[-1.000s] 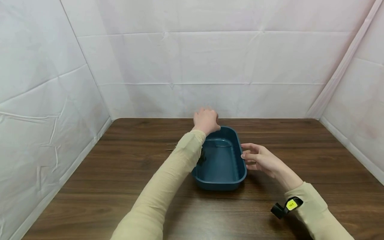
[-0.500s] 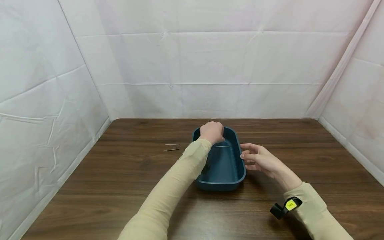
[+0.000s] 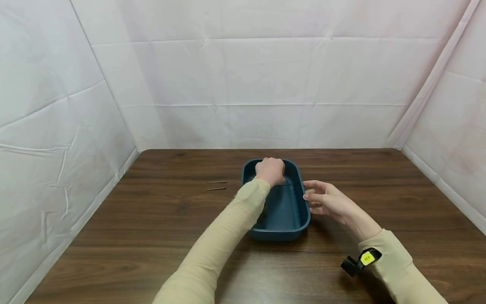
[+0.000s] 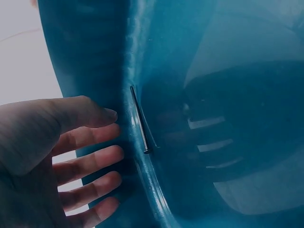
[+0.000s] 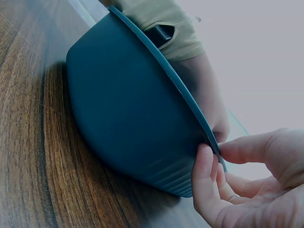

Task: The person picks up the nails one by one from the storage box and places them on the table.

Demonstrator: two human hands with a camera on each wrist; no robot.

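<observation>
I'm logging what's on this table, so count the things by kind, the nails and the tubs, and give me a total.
Nails: 3, two on the table and one inside the tub.
Blue tubs: 1.
Total: 4.

Head view high, looking down across table, both wrist views close, sharing the blue tray (image 3: 301, 213)

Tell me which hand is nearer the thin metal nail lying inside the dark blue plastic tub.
Left. The left hand is over the tub's far end, just beside the nail. The right hand pinches the tub's right rim, farther away.
</observation>
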